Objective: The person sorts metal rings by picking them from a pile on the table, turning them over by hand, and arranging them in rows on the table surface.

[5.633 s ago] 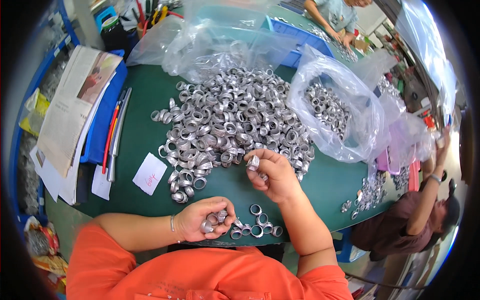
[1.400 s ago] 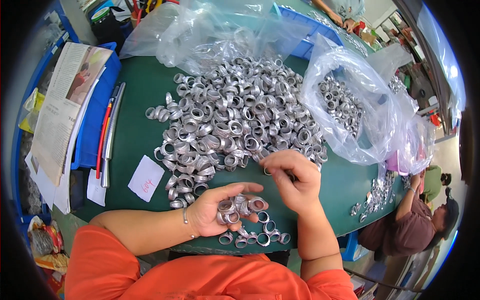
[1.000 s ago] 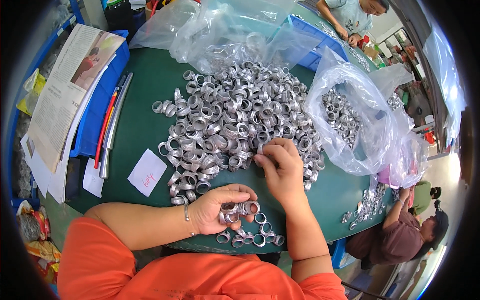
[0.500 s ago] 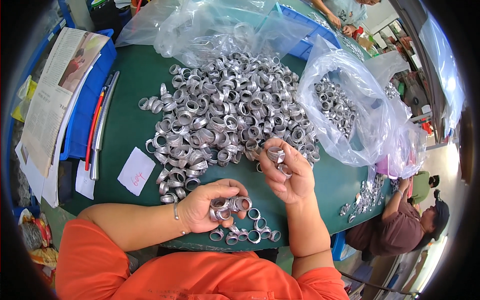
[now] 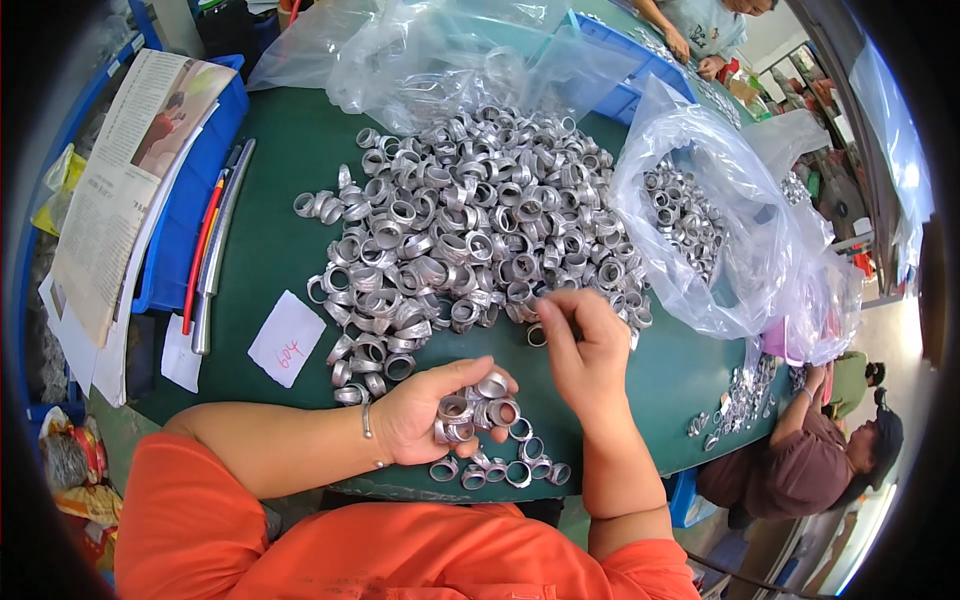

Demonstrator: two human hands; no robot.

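Note:
A large heap of silver-grey metal rings point(image 5: 440, 230) covers the middle of the green table. My left hand point(image 5: 415, 415) is palm up, its fingers curled around several rings point(image 5: 476, 408). At the near edge of the heap, my right hand point(image 5: 588, 355) has its fingers bent together, back toward me. Whatever is between those fingertips is hidden. One ring point(image 5: 537, 335) lies just beside the right fingers. Near the table's front edge, below my left hand, several loose rings point(image 5: 518, 473) lie in a small group.
A clear plastic bag point(image 5: 735, 300) holding more rings stands right of the heap. On the left are a blue bin point(image 5: 180, 230), a newspaper point(image 5: 125, 180), a metal rod point(image 5: 222, 250) and a paper slip point(image 5: 287, 338). Two co-workers sit at the right and far side.
Two rings that were in my right hand are no longer visible there. My left hand holds more rings, its fingers opened wider. The right fingers have turned down to the heap.

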